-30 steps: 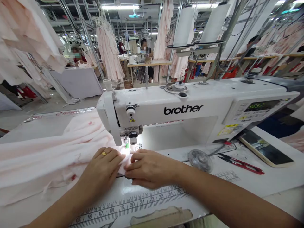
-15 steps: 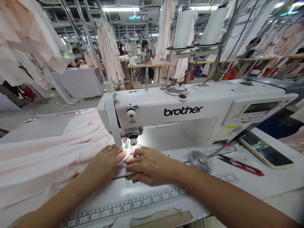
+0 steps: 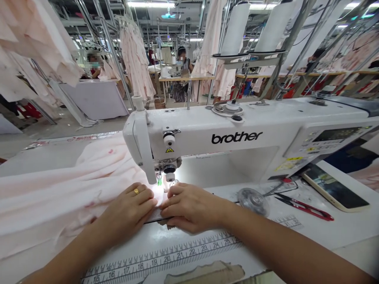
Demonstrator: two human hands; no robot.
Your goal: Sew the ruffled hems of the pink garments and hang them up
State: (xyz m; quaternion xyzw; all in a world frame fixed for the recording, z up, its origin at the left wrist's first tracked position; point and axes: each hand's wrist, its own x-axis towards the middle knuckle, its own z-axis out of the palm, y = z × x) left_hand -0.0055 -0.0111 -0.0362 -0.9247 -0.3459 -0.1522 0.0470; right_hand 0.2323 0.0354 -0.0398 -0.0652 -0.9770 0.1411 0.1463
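Note:
A white Brother sewing machine (image 3: pixel 237 138) stands across the table. Pale pink fabric (image 3: pixel 59 197) lies spread to its left and runs under the presser foot (image 3: pixel 166 183). My left hand (image 3: pixel 130 211), with a gold ring, lies flat on the fabric just left of the needle, fingers stretched forward. My right hand (image 3: pixel 189 207) rests beside it, fingers curled and pressing the fabric edge down in front of the foot. The two hands nearly touch at the fingertips.
Red thread snips (image 3: pixel 304 209), a clear round disc (image 3: pixel 253 200) and a phone (image 3: pixel 334 189) lie right of the needle. A printed ruler (image 3: pixel 166 254) runs along the table's front. Pink garments hang on racks behind; other people sit at far tables.
Both hands slid a little toward the needle with the fabric, then stayed there. The view has shifted slightly so the machine sits further right.

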